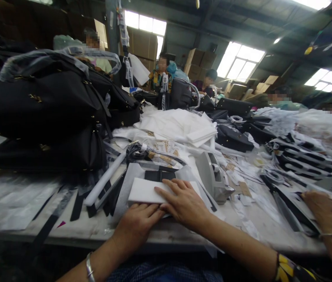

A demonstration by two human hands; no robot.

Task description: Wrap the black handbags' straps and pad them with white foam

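A white foam sheet (145, 190) lies on the table's near edge, on top of thin wrapping paper with a black strap piece (160, 175) behind it. My right hand (183, 201) rests flat on the sheet's right part, fingers stretched out. Below it, my left hand (136, 226) presses against the sheet's near edge with its fingers curled onto it. A silver bangle sits on my left wrist.
Black handbags (45, 105) are stacked at the left. A grey tape dispenser (213, 176) stands right of my hands. Black straps (301, 160) and paper scraps cover the right side. A co-worker's hand (324, 209) rests at the right; other people sit across the table.
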